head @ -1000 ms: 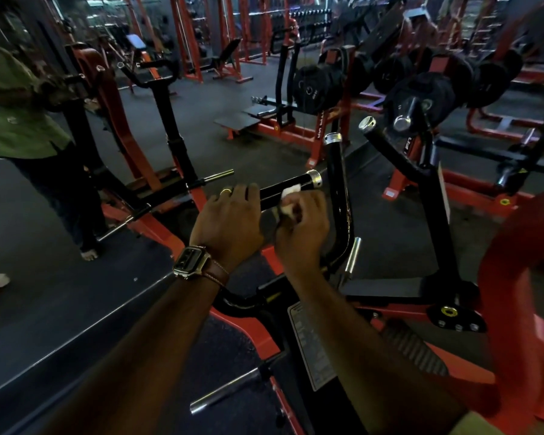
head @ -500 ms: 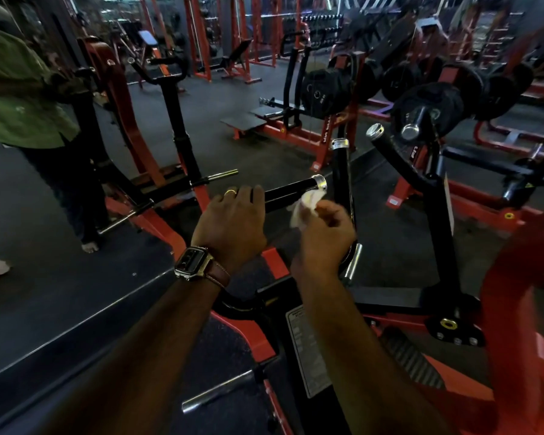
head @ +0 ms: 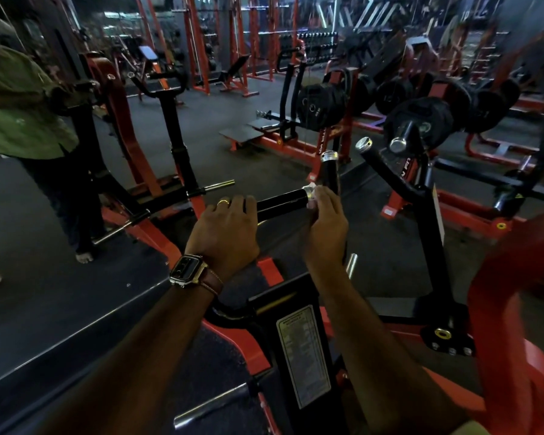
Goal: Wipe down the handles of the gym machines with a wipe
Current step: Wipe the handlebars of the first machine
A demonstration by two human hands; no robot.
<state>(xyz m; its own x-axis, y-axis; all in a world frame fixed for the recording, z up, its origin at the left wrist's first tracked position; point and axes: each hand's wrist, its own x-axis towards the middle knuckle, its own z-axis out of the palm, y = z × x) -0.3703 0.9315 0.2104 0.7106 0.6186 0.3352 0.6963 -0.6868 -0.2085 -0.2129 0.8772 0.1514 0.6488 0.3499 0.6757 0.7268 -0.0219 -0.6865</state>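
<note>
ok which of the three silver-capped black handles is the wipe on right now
The near horizontal handle: the right hand presses the wipe against its cap, while the left hand grips its shaft. The upright handle and angled handle are untouched.

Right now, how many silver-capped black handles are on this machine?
3: horizontal handle under both hands, upright handle behind the right hand, angled handle farther right. Others may be hidden.

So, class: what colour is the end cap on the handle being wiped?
Silver metal end cap on a black handle, seen in the head view.
</note>
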